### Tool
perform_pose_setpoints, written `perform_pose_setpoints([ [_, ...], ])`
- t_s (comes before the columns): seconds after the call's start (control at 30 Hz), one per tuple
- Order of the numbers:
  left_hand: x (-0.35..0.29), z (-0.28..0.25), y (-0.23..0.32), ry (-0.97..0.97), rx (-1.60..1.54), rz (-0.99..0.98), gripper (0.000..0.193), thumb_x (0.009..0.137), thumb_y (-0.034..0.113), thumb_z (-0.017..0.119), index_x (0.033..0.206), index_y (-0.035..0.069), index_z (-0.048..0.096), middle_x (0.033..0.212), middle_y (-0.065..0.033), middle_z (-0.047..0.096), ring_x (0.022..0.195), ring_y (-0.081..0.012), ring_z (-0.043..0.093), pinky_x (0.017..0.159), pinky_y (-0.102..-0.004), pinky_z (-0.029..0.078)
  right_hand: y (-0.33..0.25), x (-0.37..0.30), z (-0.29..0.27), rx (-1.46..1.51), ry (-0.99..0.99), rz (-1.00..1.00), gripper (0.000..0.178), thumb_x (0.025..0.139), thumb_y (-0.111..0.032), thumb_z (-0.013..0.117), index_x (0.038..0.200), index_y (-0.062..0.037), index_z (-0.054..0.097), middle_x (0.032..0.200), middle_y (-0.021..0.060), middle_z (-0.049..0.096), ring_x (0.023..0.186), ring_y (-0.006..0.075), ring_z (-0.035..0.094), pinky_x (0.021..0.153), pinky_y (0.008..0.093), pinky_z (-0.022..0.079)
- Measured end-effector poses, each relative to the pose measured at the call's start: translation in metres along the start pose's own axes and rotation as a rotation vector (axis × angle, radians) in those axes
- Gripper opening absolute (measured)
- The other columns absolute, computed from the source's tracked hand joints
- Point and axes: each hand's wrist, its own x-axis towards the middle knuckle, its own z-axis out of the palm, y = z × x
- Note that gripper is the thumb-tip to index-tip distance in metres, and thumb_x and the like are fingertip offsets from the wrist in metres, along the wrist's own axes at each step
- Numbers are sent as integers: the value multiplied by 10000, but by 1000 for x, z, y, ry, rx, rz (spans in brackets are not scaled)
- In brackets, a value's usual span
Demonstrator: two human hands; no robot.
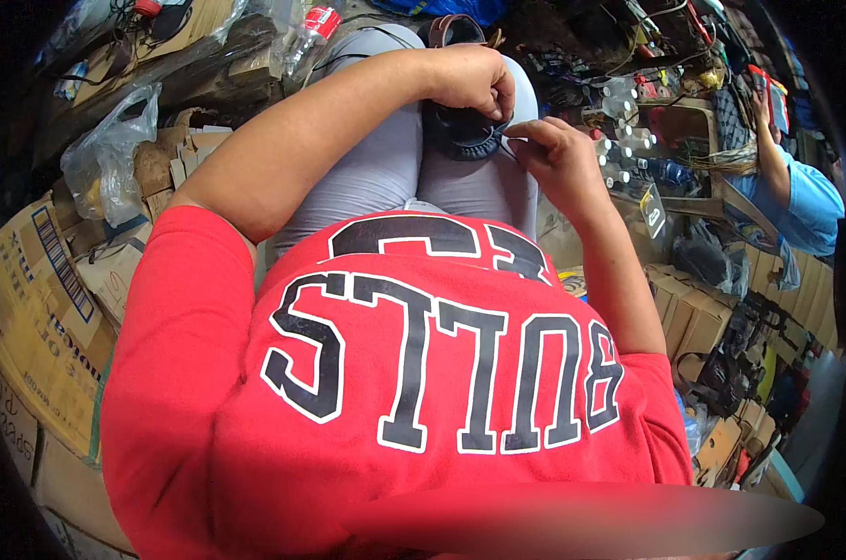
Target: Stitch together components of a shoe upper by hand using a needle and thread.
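Note:
A dark sandal (470,145) with a ridged black sole edge rests across my grey-trousered thighs. Its brown strap (454,30) shows beyond my left hand. My left hand (476,82) lies over the middle of the sandal, fingers curled and pinched at its right edge; what sits between those fingertips is hidden. Just to the right, my right hand (561,161) pinches a thin dark thread (510,147) beside the sole's edge. The two hands' fingertips are close together but apart.
Small clear bottles (619,140) stand to the right by a wooden frame. A person in a blue shirt (806,205) sits at the far right. Cardboard boxes (31,317) and a clear plastic bag (115,159) lie left. A red-labelled bottle (313,33) lies past my knee.

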Motion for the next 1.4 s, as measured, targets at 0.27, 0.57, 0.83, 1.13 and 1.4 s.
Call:
perform_pose_setpoints([
  [0.27,2,-4,-5,-51,89,142,242,682,61,714,915,123,721,827,-64,585,806,-219,568,741,-320,449,44,12,-8,370,-211,62,218,802,16,614,965,-103,696,818,-6,495,821,95,502,739,224,422],
  [0.57,1,-4,-6,-24,107,101,256,645,58,730,891,128,724,827,-68,589,824,-221,577,742,-320,452,49,32,-13,408,-318,33,249,803,66,574,959,-86,695,843,-13,491,819,88,506,758,214,435],
  [0.83,-23,11,-7,317,230,211,294,683,25,673,968,95,660,882,-86,563,827,-230,583,762,-330,455,22,5,16,196,85,-99,186,757,-43,689,935,-98,688,717,16,481,661,97,482,604,247,416],
  [1.13,-95,42,21,596,161,27,286,741,-64,576,934,117,685,761,-54,538,729,-180,553,677,-299,430,10,-25,36,-125,245,-155,288,756,-57,645,1014,-180,685,719,47,514,689,211,527,696,336,380],
  [1.4,-87,49,16,632,580,-1,227,754,90,651,942,206,700,724,-3,515,794,-166,537,792,-344,329,33,-15,24,169,81,-74,321,759,-53,626,1038,-206,672,765,14,522,743,175,536,787,342,318],
])
